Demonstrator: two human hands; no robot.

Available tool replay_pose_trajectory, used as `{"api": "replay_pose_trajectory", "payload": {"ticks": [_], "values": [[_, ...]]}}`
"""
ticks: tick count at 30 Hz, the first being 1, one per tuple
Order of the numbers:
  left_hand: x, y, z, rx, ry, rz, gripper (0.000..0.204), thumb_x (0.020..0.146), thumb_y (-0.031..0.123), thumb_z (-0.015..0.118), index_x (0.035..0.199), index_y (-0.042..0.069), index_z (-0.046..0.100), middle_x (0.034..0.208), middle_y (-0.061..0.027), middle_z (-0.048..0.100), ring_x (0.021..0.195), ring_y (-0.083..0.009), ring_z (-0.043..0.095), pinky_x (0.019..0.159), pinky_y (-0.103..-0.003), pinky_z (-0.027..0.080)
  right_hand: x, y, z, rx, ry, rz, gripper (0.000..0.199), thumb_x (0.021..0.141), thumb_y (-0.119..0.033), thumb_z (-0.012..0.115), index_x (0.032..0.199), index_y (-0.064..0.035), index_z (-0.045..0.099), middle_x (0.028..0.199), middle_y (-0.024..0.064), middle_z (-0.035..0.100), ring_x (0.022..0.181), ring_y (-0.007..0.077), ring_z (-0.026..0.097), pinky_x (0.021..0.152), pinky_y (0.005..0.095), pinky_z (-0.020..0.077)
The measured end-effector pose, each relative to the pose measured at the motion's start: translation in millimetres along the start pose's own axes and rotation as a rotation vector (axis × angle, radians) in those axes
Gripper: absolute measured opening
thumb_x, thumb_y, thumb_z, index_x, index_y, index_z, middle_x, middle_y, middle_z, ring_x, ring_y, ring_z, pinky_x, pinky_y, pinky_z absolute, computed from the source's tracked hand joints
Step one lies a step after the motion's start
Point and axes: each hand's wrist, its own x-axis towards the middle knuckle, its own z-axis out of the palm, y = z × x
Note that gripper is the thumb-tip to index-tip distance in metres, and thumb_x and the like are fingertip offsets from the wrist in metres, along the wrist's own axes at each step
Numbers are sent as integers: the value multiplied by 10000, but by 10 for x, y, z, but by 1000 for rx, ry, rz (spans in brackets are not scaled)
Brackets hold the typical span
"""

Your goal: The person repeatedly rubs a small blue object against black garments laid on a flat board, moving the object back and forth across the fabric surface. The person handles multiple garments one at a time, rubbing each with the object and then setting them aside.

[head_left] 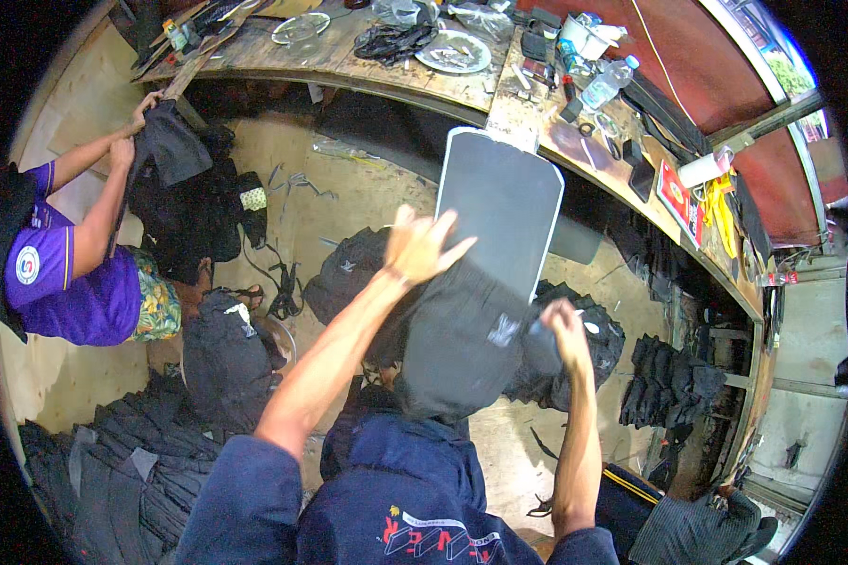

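A flat dark grey board (499, 198) with a pale rim juts from the workbench toward me. Black fabric (462, 348), with a small white print, covers its near end and hangs over it. Fingers spread, my left hand (419, 247) lies over the board's left side, just above the fabric's edge. To the right of the fabric is my right hand (565, 331), closed and slightly blurred. A small pale bluish patch shows at its fingertips, but what it grips is unclear.
A co-worker in a purple shirt (75, 273) handles black cloth (174, 141) at the left. Black fabric piles (122, 471) lie on the floor around me. Along the curved wooden workbench (339, 61) stand a plate (452, 52), a plastic bottle (610, 83) and a white roll (705, 168).
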Motion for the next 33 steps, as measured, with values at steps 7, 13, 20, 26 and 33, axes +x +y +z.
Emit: {"api": "replay_pose_trajectory", "payload": {"ticks": [7, 13, 20, 26, 33], "values": [[-306, 953, -193, -316, -484, 123, 514, 1036, 349, 656, 1462, 70, 586, 1497, -130, 599, 1403, -324, 549, 1182, -595, 374, -345, -734, 529, -363, 14, 324, 626, 937, -416, 796, 1377, 15, 687, 1338, 268, 736, 1275, 373, 702, 1098, 455, 524], [-341, 732, 616, -116, -536, 254, 774, 1073, 476, 557, 1699, 70, 353, 1793, -106, 315, 1682, -290, 221, 1343, -636, 126, -108, -350, 643, -64, 112, 484, 380, 1033, -328, 672, 1013, 29, 803, 915, 100, 778, 831, 181, 697, 768, 352, 555], [175, 596, 727, -123, -539, 291, 784, 1026, 558, 627, 1622, 68, 487, 1727, -134, 422, 1662, -333, 262, 1326, -649, 166, -90, -428, 724, -89, 148, 565, 551, 969, -502, 763, 1069, 38, 809, 857, 88, 761, 818, 178, 690, 795, 353, 546], [544, 1109, 261, 338, -1217, 418, 616, 1053, 627, 543, 1187, 80, 793, 1155, -123, 808, 1129, -324, 744, 1106, -544, 387, -455, -637, 935, -209, 282, 468, 755, 844, -638, 811, 1095, 74, 779, 1054, 290, 800, 1045, 368, 797, 926, 465, 596], [598, 1067, 265, 664, -833, 436, 466, 1064, 458, 567, 1324, 100, 715, 1326, -19, 690, 1424, -157, 514, 1265, -838, 10, -713, -1025, 1186, -273, 534, 65, 756, 843, -490, 905, 1302, 58, 661, 1175, 240, 708, 1099, 410, 696, 948, 494, 566]]}}
